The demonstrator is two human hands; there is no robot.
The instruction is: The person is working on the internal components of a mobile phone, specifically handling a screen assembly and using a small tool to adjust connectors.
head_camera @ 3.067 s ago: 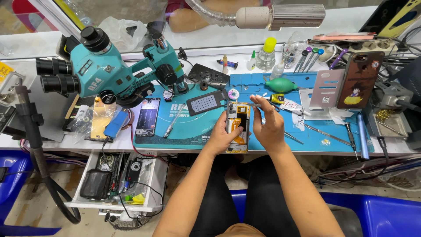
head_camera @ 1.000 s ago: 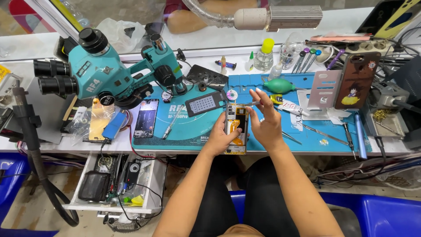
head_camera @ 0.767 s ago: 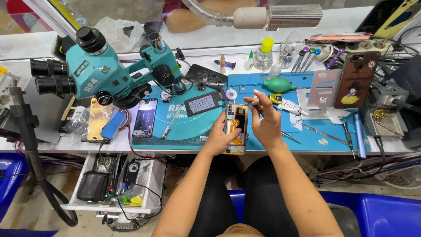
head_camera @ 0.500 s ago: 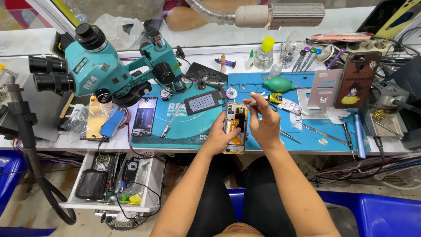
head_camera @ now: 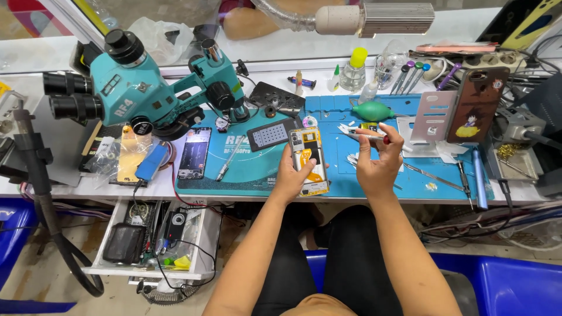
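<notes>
Head view: opened yellow-and-white phone chassis (head_camera: pixel 308 159) is being gripped by left hand (head_camera: pixel 291 175) on blue work mat (head_camera: pixel 445 181); thin red-handled screwdriver (head_camera: pixel 370 136) is being pinched by right hand (head_camera: pixel 377 164). Chassis should be kept flat, tip square.

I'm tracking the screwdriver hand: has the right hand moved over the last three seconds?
Yes. The right hand has lifted off the opened phone and shifted right, toward the green air blower, holding a small screwdriver.

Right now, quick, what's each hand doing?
Left hand: closed on the opened phone, steadying it on the blue mat.
Right hand: fingers pinching a thin red-handled tool.
</notes>
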